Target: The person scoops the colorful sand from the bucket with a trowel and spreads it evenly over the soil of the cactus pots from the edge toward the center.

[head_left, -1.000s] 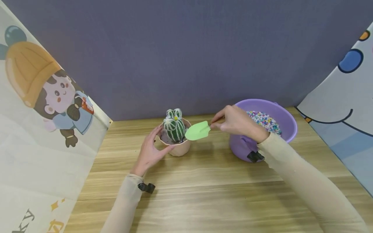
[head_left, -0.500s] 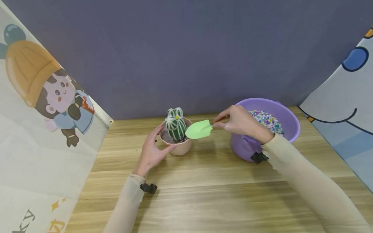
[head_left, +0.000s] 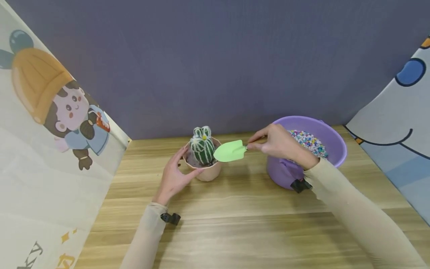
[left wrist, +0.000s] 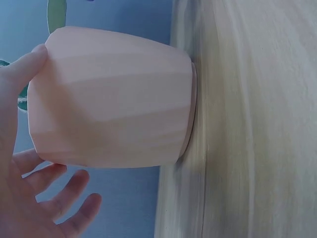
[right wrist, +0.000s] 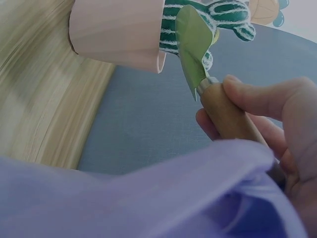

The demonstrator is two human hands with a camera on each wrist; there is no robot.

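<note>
A pale pink flowerpot stands upright on the table, holding a green cactus with white stripes and a small yellow spot. My left hand grips the pot by its rim, thumb in front and index finger at the far side; in the left wrist view its other fingers spread beside the wall. With my right hand I hold a small trowel by its wooden handle. Its light green blade reaches level with the pot's right rim, tip close to the cactus.
A purple bucket, filled with small multicoloured beads, stands to the right under my right forearm. A dark wall borders the wooden table at the back. Printed panels flank it left and right.
The view shifts slightly. My right hand and the trowel stay nearly where they were, a touch further right of the pot. The left hand keeps its grip on the rim.
</note>
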